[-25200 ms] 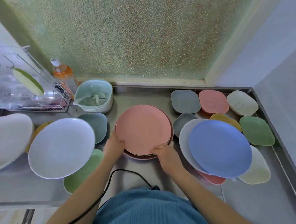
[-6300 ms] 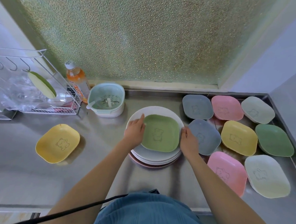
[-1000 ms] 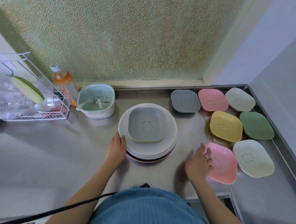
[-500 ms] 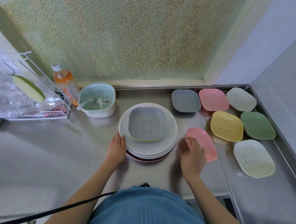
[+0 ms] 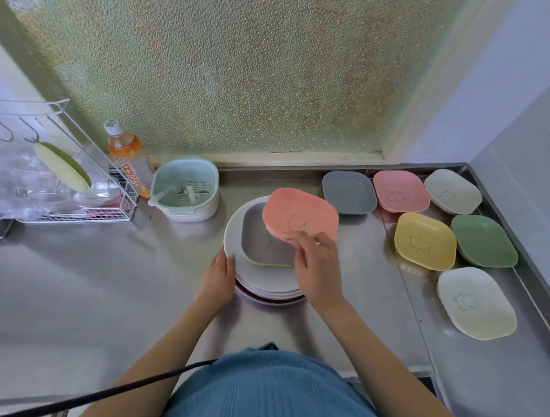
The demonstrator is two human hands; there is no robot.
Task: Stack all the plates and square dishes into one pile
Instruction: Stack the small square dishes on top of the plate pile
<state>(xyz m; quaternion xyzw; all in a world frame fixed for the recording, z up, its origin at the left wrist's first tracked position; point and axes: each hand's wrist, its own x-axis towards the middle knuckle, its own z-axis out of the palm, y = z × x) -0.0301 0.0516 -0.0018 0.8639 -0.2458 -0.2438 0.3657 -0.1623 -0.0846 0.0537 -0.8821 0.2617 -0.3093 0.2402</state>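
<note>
A pile of round plates (image 5: 232, 238) sits at the counter's middle, with square dishes nested on top; the uppermost is grey (image 5: 256, 236). My right hand (image 5: 317, 264) grips a pink square dish (image 5: 299, 214) by its near edge and holds it tilted in the air just above the pile. My left hand (image 5: 217, 277) rests flat against the pile's left rim. Loose square dishes lie to the right: grey (image 5: 347, 193), pink (image 5: 400, 191), pale (image 5: 451, 190), yellow (image 5: 425, 240), green (image 5: 482, 240) and cream (image 5: 476, 301).
A mint strainer bowl (image 5: 185, 189) and an orange drink bottle (image 5: 128, 154) stand behind the pile on the left, beside a wire rack (image 5: 76, 210). The steel counter (image 5: 71, 293) ends at a raised rim on the right. A black cable crosses my lap.
My right hand has lifted the pink dish from the counter on the right and carried it left, over the pile. My left hand has stayed on the pile's rim.
</note>
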